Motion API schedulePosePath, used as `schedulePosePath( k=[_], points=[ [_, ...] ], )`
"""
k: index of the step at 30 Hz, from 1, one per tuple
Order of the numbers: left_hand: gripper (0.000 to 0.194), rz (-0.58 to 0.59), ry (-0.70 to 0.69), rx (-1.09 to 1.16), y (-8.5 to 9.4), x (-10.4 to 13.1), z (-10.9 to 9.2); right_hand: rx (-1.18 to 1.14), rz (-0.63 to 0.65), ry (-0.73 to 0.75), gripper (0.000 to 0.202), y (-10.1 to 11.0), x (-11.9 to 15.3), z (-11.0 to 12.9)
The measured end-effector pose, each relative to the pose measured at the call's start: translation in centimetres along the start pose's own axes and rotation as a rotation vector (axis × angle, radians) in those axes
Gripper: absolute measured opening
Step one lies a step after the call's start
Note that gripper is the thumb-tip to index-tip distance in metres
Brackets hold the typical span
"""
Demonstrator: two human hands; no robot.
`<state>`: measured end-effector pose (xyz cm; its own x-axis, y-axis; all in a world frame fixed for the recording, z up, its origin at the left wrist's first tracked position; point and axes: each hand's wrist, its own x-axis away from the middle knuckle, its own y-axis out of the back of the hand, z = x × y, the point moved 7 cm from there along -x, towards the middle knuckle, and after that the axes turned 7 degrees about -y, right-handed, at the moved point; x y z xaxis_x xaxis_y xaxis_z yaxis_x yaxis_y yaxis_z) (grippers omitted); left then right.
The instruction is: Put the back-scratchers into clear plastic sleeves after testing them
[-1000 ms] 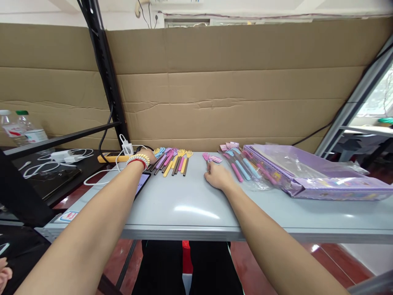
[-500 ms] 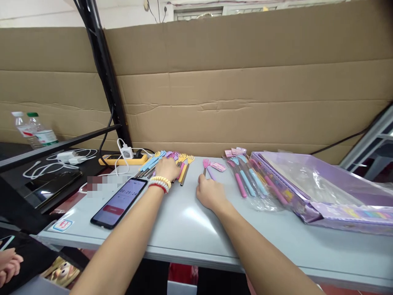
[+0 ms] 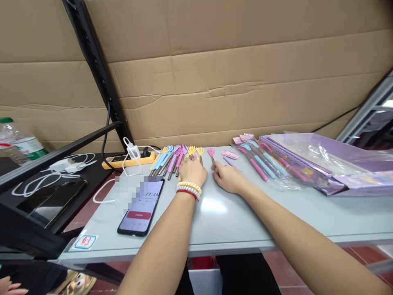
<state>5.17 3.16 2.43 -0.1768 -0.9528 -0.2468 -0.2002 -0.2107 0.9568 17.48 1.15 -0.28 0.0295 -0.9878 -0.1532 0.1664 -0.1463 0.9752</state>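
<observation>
A row of back scratchers (image 3: 167, 157) with small hand-shaped heads in blue, purple, pink and yellow lies at the back of the table. My left hand (image 3: 193, 174), wearing coiled bands at the wrist, bends its fingers down over the yellow ones at the row's right end; the hand hides what its fingertips grip. My right hand (image 3: 227, 178) is closed around the metal rod of a pink back scratcher (image 3: 211, 153), its head pointing away from me. Just right of that, a purple handle (image 3: 231, 162) and a pink label card (image 3: 230, 154) lie on the table.
Bagged back scratchers (image 3: 260, 162) lie right of my hands, beside a purple display box (image 3: 344, 184) with clear plastic. On the left are a phone (image 3: 141, 209) showing a timer, a yellow power strip (image 3: 129, 159) and white cables. A person's hand (image 3: 12, 286) shows at lower left.
My view has tilted down and shifted left. My left hand has moved right along the row, from the purple scratchers to the yellow ones. The right hand still holds the pink scratcher.
</observation>
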Motion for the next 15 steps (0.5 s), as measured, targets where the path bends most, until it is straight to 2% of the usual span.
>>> schedulePosePath(
  k=[5, 15],
  points=[
    [0.043, -0.013, -0.050, 0.055, 0.0, 0.2, -0.8, 0.001, -0.039, 0.041, 0.027, 0.1, 0.0, -0.2],
    [0.054, 0.084, -0.119, 0.054, -0.6, 0.6, -2.2, -0.115, -0.014, 0.144, 0.021, 0.3, -0.4, -0.4]
  ],
)
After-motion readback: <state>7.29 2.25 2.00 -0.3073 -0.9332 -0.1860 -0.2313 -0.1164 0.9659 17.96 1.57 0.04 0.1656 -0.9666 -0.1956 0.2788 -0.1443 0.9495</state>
